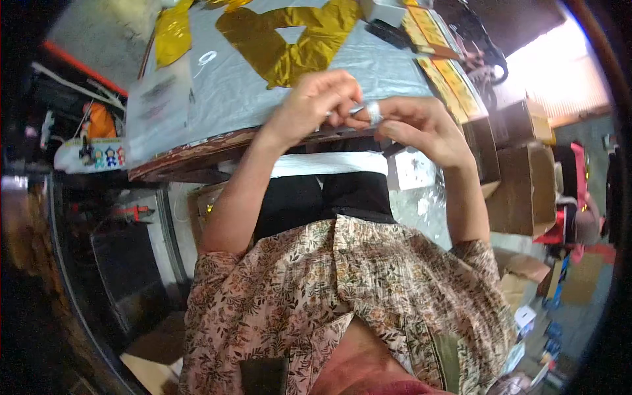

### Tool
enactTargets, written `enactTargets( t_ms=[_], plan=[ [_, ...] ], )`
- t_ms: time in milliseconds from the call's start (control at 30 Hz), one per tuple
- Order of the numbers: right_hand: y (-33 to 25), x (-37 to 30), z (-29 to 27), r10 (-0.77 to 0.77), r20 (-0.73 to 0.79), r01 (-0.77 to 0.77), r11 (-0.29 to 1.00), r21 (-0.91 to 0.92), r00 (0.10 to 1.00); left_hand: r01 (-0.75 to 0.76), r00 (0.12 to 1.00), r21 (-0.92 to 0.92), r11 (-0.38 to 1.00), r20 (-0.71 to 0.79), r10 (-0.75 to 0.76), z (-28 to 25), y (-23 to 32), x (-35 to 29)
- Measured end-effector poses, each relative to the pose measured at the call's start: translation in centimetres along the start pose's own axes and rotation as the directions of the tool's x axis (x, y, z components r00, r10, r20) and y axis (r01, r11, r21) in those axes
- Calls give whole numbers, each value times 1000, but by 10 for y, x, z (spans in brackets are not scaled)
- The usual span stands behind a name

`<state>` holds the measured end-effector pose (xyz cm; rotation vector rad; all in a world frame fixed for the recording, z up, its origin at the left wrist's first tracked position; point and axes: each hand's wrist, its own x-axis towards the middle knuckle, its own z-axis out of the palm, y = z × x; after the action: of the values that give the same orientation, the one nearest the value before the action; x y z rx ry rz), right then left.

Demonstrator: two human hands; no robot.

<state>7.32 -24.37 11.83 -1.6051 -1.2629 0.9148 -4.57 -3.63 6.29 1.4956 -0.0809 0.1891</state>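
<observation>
- Fingers of your left hand (316,105) and right hand (421,128) pinched one small silvery piece (372,113) together.
- Gold foil (296,36) lay beyond on the table (197,148).

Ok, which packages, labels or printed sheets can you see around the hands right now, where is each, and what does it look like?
Yellow printed strip: along the table's right edge, long, yellow and orange panels.
White box: far end of the table, small, rectangular.
Cardboard boxes: stacked right of the table, brown, some open.
Sticker sheet: left of the table, white with small coloured figures.
Printed clear bag: table's left side, transparent, dark print.
</observation>
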Motion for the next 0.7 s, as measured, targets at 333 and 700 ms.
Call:
enactTargets(
  t_ms=[333, 700],
  plan=[
    [15, 22, 21, 51, -219, -91, 980, -177, 974, -71, 984, 543, 837, -99, 147, 13, -11, -4],
    [39, 24, 41, 150, -18, -134, 925, 355, 989, 85, 981, 129, 988, 160, -105, -10, -15, -27]
  ],
)
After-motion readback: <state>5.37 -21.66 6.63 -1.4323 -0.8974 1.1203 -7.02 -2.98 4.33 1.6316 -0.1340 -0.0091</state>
